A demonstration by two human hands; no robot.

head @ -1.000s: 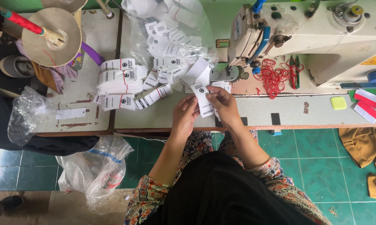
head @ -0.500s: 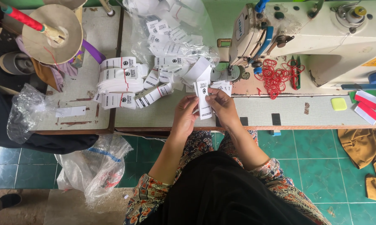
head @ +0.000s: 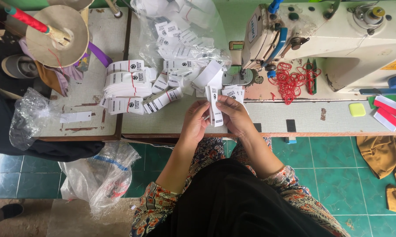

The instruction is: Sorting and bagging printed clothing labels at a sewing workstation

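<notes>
L to R from the sewing machine [head: 338, 39]: banded label bundles [head: 127, 85] far left on tabletop [head: 268, 116], loose labels between. Left hand [head: 195, 123] & right hand [head: 235, 115] fingers pinch a white label stack [head: 215, 105] just below-left of machine; red rubber bands [head: 290, 81] at its base.

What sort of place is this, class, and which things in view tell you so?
Most likely a small garment or sewing workshop. An industrial sewing machine stands on the worktable, bundles of white labels tied with red bands lie beside it, and both hands hold a stack of labels.
</notes>
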